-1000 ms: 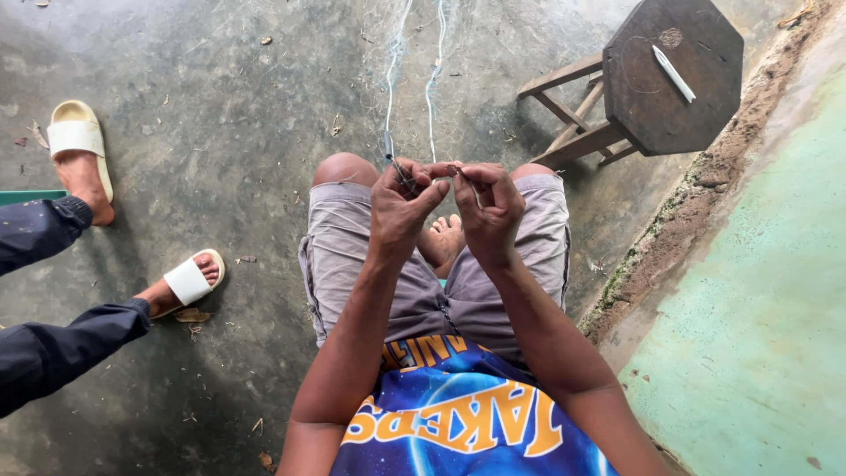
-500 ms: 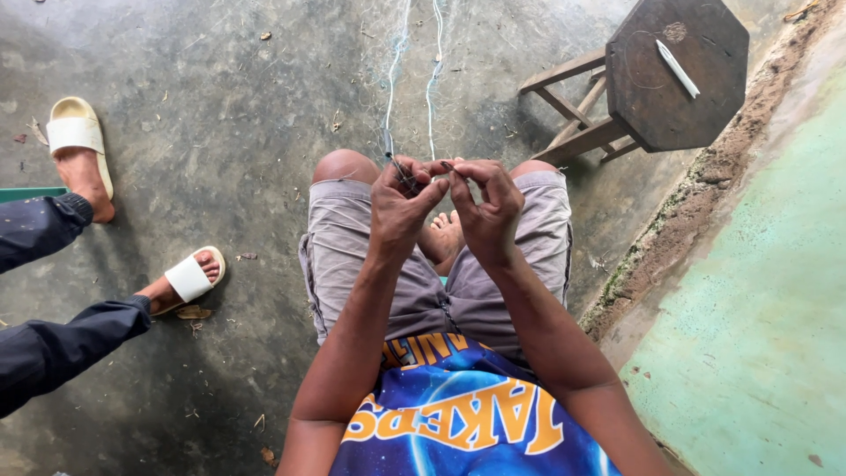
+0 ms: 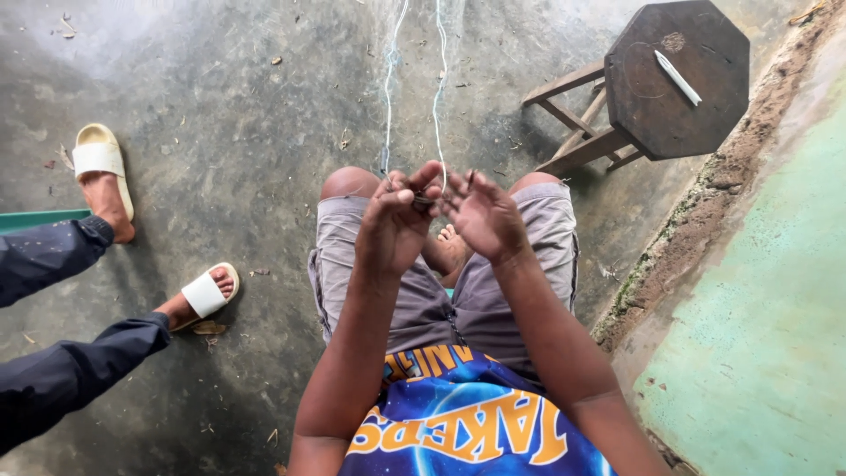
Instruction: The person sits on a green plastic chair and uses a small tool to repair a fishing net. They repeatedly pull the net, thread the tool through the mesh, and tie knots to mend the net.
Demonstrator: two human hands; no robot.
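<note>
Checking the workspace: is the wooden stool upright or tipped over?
Upright: the wooden stool stands on its legs, seat level, with a white stick lying on top.

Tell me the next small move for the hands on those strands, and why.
Probably draw the strands snug: the left hand and right hand meet above the knees, pinching where both pale lines arrive from across the floor, so the work sits at the fingertips.

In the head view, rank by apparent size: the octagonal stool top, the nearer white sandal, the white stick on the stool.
1. Octagonal stool top, largest.
2. Nearer white sandal, though it lies closer to the camera, so its real size against the stool is unsure.
3. White stick lying on the stool, smallest.
</note>
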